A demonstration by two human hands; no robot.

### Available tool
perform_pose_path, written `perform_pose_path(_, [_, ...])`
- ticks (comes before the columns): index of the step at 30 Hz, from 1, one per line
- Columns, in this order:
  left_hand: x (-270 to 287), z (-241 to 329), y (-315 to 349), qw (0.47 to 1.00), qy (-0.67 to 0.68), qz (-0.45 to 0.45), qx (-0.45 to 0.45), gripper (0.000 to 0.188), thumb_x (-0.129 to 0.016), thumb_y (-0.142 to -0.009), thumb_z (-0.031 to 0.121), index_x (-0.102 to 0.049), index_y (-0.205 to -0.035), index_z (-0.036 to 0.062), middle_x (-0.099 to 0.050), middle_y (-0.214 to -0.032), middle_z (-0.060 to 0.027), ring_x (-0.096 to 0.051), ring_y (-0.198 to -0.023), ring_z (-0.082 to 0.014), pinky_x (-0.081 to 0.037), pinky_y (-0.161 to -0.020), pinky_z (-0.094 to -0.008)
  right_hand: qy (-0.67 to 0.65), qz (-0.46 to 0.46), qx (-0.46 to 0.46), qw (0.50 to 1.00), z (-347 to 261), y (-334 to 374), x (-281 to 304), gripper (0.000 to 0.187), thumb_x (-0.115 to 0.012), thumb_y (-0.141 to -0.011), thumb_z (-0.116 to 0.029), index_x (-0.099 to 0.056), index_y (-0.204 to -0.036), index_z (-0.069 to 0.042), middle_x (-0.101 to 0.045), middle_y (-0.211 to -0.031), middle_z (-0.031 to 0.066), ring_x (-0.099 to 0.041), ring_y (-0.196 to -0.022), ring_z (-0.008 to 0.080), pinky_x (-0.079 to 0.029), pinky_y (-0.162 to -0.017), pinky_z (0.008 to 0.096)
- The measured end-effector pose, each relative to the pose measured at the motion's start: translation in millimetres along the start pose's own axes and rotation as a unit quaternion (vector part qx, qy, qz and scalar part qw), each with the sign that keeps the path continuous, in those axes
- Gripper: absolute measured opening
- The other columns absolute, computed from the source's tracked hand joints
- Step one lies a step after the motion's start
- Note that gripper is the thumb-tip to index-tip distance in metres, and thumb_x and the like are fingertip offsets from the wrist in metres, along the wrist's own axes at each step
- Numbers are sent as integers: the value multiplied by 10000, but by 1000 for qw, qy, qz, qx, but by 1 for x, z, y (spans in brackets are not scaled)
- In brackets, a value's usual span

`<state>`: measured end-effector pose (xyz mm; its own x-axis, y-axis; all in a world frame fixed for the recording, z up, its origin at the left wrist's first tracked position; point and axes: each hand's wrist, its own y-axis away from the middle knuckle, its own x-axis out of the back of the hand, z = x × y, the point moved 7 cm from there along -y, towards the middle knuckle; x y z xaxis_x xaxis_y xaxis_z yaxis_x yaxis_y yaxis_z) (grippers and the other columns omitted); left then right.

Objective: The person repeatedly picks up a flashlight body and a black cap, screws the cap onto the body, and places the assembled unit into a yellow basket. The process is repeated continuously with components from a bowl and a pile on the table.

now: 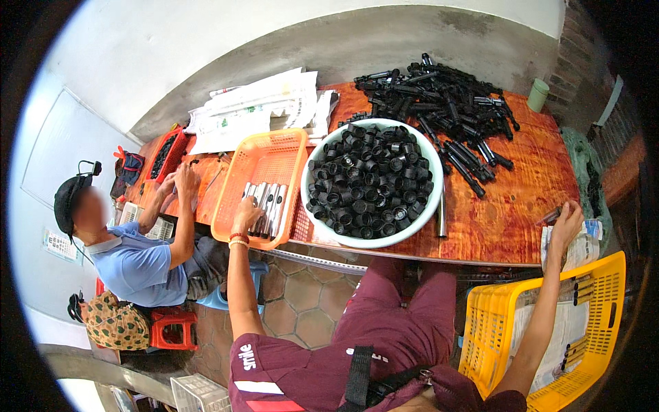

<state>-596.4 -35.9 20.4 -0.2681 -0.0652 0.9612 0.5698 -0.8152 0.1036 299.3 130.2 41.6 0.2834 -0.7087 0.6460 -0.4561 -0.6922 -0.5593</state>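
Observation:
At the near end of the orange basket (pixel 299 161), my left hand (pixel 244 216) has its fingers closed around a metal tube. Several shiny metal tubes (pixel 274 209) lie side by side beneath and beside it, some with a dark oval mark. My right hand (pixel 568 223) is over the table's right edge, fingers pinched on a small, dark tube-like piece (pixel 551 215) that is mostly hidden. Below that hand is a folded printed paper (pixel 583 246). Between my hands, a pale round basin (pixel 440 172) is heaped with short black plastic caps (pixel 367 182).
Black and metal tubes (pixel 446 103) pile up behind the basin on the wooden table (pixel 522 206). A yellow crate (pixel 484 336), paper-lined with tubes inside, stands at my right. White sacks (pixel 261 106) and a green cup (pixel 538 95) lie farther back. A co-worker (pixel 141 257) sits at left.

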Motion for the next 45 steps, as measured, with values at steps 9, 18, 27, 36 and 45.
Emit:
perform_pose_path(9, [1, -11, 2, 997, 43, 29, -63, 348, -639, -683, 145, -684, -983, -27, -680, -873, -234, -675, -807, -339, -534, -708, -397, -52, -17, -2, 999, -10, 6, 2, 372, -442, -997, -364, -547, -1200, -70, -507, -1217, 138, -479, -1134, 326, -379, -951, 458])
perform_pose_path(18, [19, -57, 11, 959, 65, 224, -162, 380, -708, -757, 128, -629, -1106, -1, -644, -1038, -170, -631, -890, -304, -509, -767, -387, -54, 36, 89, 994, -42, 10, 8, 225, -588, -891, -208, -603, -1024, -28, -586, -1020, 191, -522, -1012, 354, -403, -876, 450])
perform_pose_path(27, [36, 258, 197, 851, 410, 124, -304, 171, -608, -899, 73, -636, -1046, -8, -671, -862, -99, -646, -722, -157, -518, -657, -292, -7, 59, 65, 996, -50, 15, 29, 151, -617, -862, -166, -602, -987, -82, -532, -1024, 132, -490, -1008, 336, -390, -888, 451])
perform_pose_path(36, [-124, 425, 253, 871, 163, 47, -461, 753, -659, -861, 293, -247, -1421, 3, -384, -1296, -325, -489, -1090, -486, -440, -897, -470, 8, 45, 50, 998, -55, 18, 31, 175, -660, -809, -98, -582, -963, -68, -525, -1020, 144, -487, -1004, 357, -397, -877, 468])
perform_pose_path(45, [-134, 424, 237, 838, 308, 83, -442, 339, -626, -798, -19, -534, -1122, 14, -578, -1042, -211, -569, -963, -392, -456, -848, -430, -25, 31, 64, 997, -59, 18, 28, 169, -660, -800, -75, -574, -945, -58, -528, -983, 140, -497, -977, 355, -403, -863, 465])
